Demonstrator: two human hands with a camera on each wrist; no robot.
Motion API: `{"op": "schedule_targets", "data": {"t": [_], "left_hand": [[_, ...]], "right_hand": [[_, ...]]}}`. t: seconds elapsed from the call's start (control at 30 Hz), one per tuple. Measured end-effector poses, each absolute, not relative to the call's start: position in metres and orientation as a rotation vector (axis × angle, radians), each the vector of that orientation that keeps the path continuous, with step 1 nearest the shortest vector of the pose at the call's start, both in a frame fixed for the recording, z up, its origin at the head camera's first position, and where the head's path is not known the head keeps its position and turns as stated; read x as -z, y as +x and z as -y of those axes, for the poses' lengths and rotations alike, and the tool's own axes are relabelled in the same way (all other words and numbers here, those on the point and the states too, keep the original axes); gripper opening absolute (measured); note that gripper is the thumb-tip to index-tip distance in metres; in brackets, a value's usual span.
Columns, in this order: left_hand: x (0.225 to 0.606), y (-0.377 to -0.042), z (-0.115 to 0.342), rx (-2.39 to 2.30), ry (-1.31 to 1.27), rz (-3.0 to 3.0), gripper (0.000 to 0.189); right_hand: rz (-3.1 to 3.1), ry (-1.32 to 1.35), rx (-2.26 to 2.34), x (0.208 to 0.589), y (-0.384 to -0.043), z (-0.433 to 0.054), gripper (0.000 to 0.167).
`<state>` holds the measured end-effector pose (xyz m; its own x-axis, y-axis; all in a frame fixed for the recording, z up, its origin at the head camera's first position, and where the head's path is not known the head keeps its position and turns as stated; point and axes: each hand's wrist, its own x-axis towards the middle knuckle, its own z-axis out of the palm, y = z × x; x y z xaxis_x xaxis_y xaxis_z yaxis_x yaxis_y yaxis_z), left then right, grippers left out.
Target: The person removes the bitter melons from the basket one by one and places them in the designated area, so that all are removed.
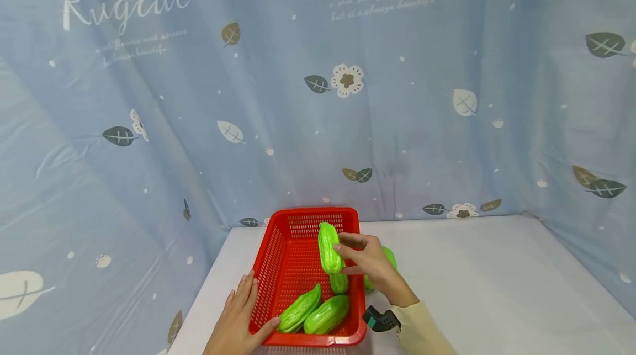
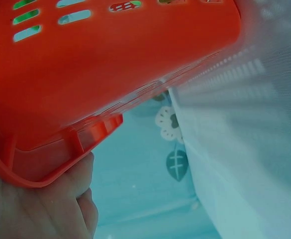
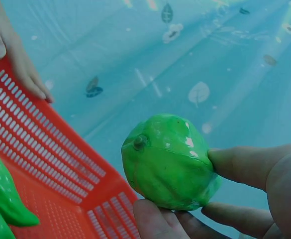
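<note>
My right hand (image 1: 370, 261) pinches a bright green, ridged gourd (image 1: 329, 248) between thumb and fingers, upright above the right side of a red plastic basket (image 1: 310, 338). In the right wrist view the end of this gourd (image 3: 170, 162) faces the camera, showing a small brown stem nub. My left hand (image 1: 238, 316) rests along the basket's left rim, fingers extended and thumb at the near-left corner. Inside the basket lie a long gourd (image 1: 300, 310), a smoother gourd (image 1: 327, 315) beside it, and another gourd (image 1: 339, 284) partly hidden under the held one.
Just right of the basket, another green gourd (image 1: 390, 257) is on the white table (image 1: 477, 277), partly covered by my right hand and wrist. A blue printed curtain (image 1: 397, 123) hangs behind the table and along its sides. A black band (image 1: 381, 319) circles my right wrist.
</note>
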<state>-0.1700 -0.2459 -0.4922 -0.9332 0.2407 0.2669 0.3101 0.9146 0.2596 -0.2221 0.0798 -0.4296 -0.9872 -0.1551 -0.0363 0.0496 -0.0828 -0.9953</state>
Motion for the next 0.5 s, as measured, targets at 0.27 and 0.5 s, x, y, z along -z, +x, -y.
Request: {"op": "schedule_targets", "data": {"t": [0.27,0.5], "left_hand": [[0.494,-0.169,0.247,0.416,-0.433,2.788,0.096],[0.495,-0.169,0.247,0.435,-0.424,2.808,0.095]], "right_hand": [[-2.059,-0.081,2.206,0.431,-0.217,-0.1,0.057],[-2.08,-0.023,2.237,0.436,-0.213,-0.116,0.055]]}}
